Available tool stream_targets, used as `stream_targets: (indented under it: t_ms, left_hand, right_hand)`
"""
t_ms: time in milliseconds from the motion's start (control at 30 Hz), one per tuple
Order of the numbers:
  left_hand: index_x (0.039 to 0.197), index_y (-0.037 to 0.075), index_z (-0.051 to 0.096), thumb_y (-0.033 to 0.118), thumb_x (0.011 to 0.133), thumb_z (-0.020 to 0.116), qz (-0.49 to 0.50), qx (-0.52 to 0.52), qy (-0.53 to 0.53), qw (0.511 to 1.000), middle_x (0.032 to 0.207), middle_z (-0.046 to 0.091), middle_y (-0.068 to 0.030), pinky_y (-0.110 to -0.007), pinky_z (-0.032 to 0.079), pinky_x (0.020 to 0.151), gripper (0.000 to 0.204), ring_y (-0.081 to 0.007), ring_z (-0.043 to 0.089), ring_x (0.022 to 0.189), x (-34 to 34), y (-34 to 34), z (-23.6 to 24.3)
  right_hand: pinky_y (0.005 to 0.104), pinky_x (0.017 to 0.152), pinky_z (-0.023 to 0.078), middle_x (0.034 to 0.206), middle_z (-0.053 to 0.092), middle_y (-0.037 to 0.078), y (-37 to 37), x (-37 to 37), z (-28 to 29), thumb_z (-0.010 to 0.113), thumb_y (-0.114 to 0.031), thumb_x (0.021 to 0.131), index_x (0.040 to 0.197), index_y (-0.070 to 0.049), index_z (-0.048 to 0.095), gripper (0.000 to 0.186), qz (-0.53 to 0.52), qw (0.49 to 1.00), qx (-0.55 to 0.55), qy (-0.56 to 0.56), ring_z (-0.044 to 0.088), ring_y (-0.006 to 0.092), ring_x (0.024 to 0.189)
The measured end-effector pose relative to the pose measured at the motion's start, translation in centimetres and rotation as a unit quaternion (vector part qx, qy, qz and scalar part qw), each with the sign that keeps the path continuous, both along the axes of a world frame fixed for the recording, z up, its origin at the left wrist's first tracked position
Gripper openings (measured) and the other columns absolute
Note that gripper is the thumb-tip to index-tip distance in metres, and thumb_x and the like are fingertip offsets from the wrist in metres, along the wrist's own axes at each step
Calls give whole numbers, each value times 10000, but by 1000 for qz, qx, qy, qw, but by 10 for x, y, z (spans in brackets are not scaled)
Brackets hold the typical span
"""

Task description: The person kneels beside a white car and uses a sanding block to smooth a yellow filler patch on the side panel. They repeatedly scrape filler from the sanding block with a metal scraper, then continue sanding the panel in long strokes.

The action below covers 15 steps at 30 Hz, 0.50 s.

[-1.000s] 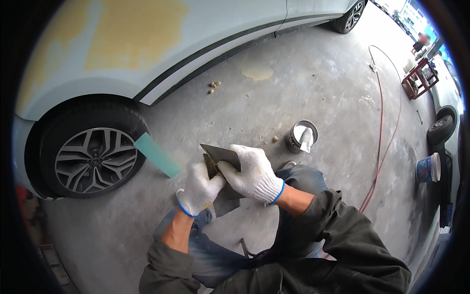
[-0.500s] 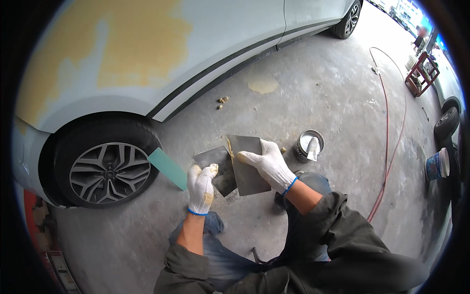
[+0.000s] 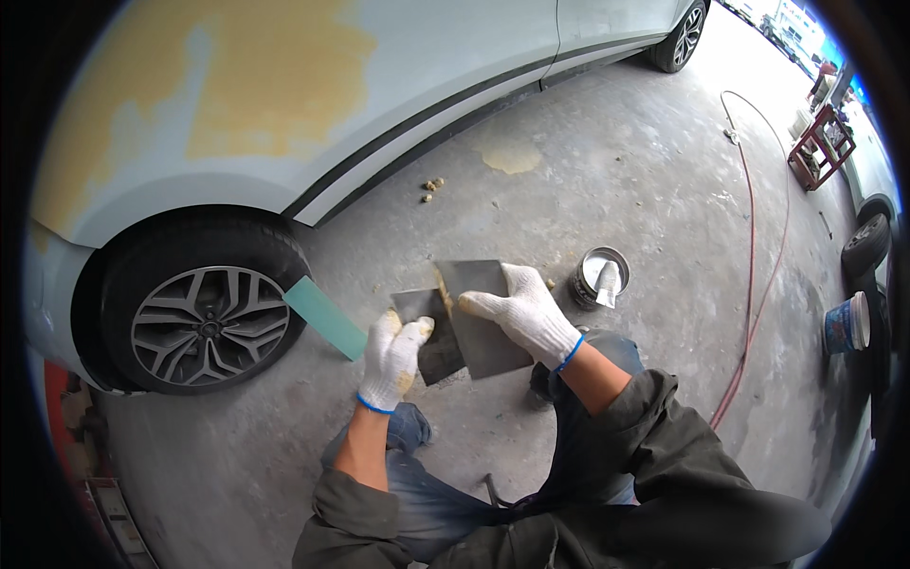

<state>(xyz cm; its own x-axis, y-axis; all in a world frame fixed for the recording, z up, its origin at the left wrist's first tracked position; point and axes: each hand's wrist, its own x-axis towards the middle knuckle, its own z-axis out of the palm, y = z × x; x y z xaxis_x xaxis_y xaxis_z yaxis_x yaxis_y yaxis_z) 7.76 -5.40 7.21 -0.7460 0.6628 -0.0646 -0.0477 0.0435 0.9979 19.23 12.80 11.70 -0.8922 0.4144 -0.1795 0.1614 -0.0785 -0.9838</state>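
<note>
Both my hands wear white knit gloves with blue cuffs. My left hand (image 3: 391, 360) pinches a dark metal putty spreader (image 3: 444, 358), and yellowish stains mark that glove. A larger grey metal plate (image 3: 485, 346) is gripped by my right hand (image 3: 526, 315), thumb on its face. The two plates meet edge to edge, the spreader's right side partly covered by the plate. Yellow putty (image 3: 444, 291) lies along the plate's left edge. To the left, a white car body (image 3: 275, 185) carries broad yellow filler patches (image 3: 280, 85) above its front wheel (image 3: 210, 327).
A green rectangular sheet (image 3: 324, 318) leans beside the tyre. Right of my hands stands an open can (image 3: 586, 286) with a whitish tube in it. Dried lumps (image 3: 433, 184) lie near the car. Farther right are a red hose (image 3: 750, 284), a red cart (image 3: 823, 152) and a bucket (image 3: 842, 324).
My left hand has shifted slightly right with the spreader, which now tucks farther against the larger plate. My right hand keeps nearly the same position, and the view has moved a little.
</note>
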Motion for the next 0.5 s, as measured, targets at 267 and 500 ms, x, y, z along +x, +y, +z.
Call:
stream_targets:
  t_ms: [267, 500]
  left_hand:
    - [1259, -24, 530, 34, 921, 577, 28, 154, -119, 980, 1162, 620, -107, -280, 500, 885, 346, -152, 605, 1036, 11, 17, 10]
    - [1280, -39, 509, 19, 912, 634, 93, 47, 22, 994, 1183, 617, -112, -288, 515, 883, 392, -169, 625, 1014, 27, 27, 4]
  right_hand:
    - [317, 758, 531, 918, 736, 123, -9, -4, -18, 695, -201, 835, 1062, 32, 688, 326, -102, 994, 18, 29, 675, 152, 832]
    - [309, 716, 544, 927, 711, 76, -18, -6, -25, 703, -157, 877, 1112, 55, 659, 320, -113, 991, -70, 2, 654, 138, 792]
